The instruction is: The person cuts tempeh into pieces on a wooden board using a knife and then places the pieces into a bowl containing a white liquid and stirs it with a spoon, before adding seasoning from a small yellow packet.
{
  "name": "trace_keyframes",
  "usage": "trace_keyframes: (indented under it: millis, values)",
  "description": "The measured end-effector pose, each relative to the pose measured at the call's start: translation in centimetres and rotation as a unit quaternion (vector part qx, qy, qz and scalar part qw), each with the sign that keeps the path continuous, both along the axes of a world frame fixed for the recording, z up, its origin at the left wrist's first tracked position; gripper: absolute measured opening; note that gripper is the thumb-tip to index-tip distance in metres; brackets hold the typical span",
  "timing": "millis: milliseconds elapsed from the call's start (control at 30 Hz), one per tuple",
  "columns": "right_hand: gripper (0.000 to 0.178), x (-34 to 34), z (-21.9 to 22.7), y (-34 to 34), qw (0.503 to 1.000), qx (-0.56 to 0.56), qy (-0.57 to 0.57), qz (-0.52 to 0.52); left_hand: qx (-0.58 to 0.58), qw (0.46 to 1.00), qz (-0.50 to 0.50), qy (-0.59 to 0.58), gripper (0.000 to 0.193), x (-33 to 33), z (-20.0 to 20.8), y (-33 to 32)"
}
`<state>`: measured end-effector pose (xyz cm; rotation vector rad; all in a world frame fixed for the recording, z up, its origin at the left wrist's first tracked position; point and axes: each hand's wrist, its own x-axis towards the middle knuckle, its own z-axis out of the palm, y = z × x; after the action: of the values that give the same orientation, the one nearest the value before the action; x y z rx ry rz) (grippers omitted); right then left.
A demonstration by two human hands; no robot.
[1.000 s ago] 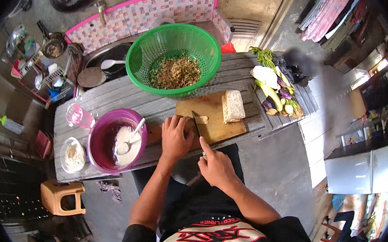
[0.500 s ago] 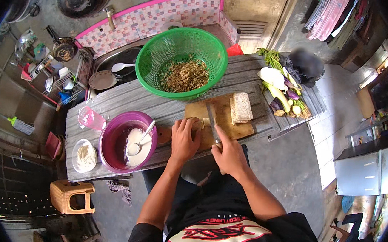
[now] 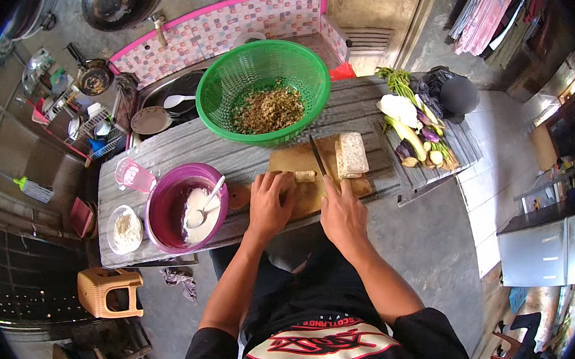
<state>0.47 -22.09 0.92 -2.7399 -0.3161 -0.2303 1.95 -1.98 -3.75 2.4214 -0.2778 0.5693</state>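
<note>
On a wooden cutting board (image 3: 284,160) lies a short pale piece of tempeh (image 3: 305,176). My left hand (image 3: 271,204) holds its left end down with bent fingers. My right hand (image 3: 344,215) grips a knife (image 3: 317,155) by the handle, which is mostly hidden in the fingers. The dark blade points away from me, between the small piece and a larger speckled tempeh block (image 3: 352,156) at the board's right. Blade and small piece look apart.
Behind the board stands a green basket (image 3: 205,107) of brown crumbly food. To the left are a purple basin (image 3: 153,215) with white batter and a ladle (image 3: 196,218), a bowl of white powder (image 3: 126,230) and a pink cup (image 3: 135,175). Vegetables (image 3: 418,133) lie at the right.
My right hand has moved the knife a little right and away from me, off the small piece's end; its tip leans further left. My left hand stays on the piece.
</note>
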Motion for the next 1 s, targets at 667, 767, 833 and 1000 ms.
trace_keyframes:
  millis: [667,767,833,1000]
  values:
    - [0.036,2.1,0.9,1.7,0.996,-0.041,-0.05,0.064,-0.04,0.999,0.005,-0.002,0.037,-0.1,-0.5,-0.2]
    - [0.033,3.2,-0.1,1.8,0.991,-0.038,-0.062,0.111,-0.008,1.0,0.019,-0.015,0.038,0.0,-0.8,-0.1]
    - [0.033,4.0,-0.8,2.2,0.988,-0.036,-0.063,0.133,0.002,0.999,0.035,-0.022,0.038,0.1,-0.8,0.1]
    - [0.036,5.2,-1.4,2.3,0.987,-0.04,-0.045,0.151,-0.017,1.0,0.019,0.01,0.037,-0.1,-0.5,0.2]
